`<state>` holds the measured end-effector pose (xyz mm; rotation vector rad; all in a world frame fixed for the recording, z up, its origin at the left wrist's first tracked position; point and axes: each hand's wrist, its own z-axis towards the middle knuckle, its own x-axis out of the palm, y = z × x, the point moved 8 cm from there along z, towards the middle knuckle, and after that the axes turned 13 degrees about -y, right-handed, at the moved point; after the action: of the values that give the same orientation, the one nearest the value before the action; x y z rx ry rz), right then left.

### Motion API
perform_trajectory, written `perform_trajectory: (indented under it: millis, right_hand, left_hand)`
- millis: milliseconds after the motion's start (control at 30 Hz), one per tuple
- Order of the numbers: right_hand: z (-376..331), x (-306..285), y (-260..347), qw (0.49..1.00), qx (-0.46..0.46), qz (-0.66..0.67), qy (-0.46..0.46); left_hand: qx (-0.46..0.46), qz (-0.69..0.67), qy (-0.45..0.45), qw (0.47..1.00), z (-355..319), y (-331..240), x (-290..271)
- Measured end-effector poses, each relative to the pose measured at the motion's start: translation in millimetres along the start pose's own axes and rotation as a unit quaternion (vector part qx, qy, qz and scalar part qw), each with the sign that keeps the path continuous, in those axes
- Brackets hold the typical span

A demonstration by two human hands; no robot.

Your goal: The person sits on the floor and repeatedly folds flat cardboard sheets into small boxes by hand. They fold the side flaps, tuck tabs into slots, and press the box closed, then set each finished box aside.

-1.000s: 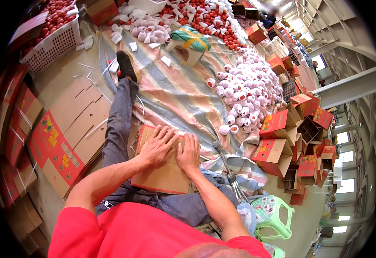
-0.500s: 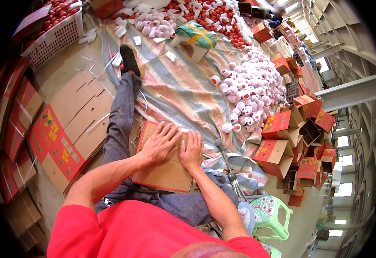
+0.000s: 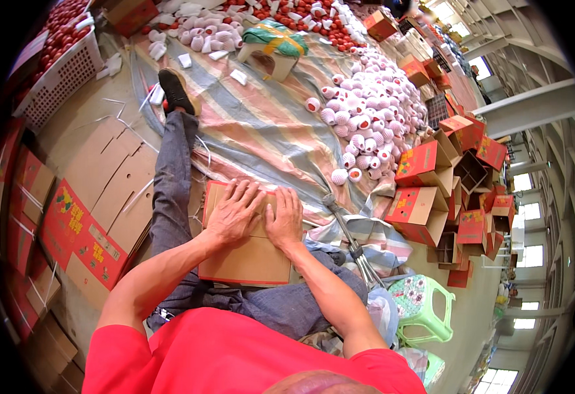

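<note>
Between my legs lies a cardboard box (image 3: 246, 262), brown on its upper face with red edges. My left hand (image 3: 233, 213) rests flat on its far part, fingers stretched forward and a little apart. Beside it my right hand (image 3: 283, 218) presses on the box's right far side, fingers extended and thumb toward the left hand. Neither hand grips anything. A seam across the top runs partly beneath the hands, and what is inside the box cannot be seen.
Flattened red-and-brown cartons (image 3: 97, 217) lie at left. Beyond the striped tarp (image 3: 235, 131) are red fruit in white foam nets (image 3: 373, 118). Open boxes (image 3: 425, 210) pile up at right, near folded metal legs (image 3: 350, 236) and a green stool (image 3: 425, 308). A fruit-filled white crate (image 3: 64, 75) stands far left.
Both hands stay flat on the box, with only a slight shift. The view has turned a little, so the surroundings sit farther left and higher in the picture.
</note>
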<state>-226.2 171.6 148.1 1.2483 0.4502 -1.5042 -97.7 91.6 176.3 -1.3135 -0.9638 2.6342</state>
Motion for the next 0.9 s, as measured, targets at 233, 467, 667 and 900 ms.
perform_trajectory:
  millis: [233,467,667,900]
  right_hand:
    - [2.5,-0.3,0.2,1.000,-0.007,-0.003,0.007]
    - [-1.4,-2.1,2.3,1.000,-0.017,-0.005,0.003]
    - [-1.6,1.0,-1.9,1.000,-0.013,-0.002,0.005]
    - [5.4,-3.0,1.2,1.000,0.001,-0.004,0.012]
  left_hand:
    - [0.029,0.034,-0.003,0.999,0.2,-0.3,0.4]
    - [0.040,0.043,-0.025,0.998,-0.7,-3.5,-2.8]
    - [0.049,0.035,-0.039,0.997,-0.1,-1.2,-0.6]
    - [0.047,0.053,-0.012,0.997,3.9,-2.8,-3.4]
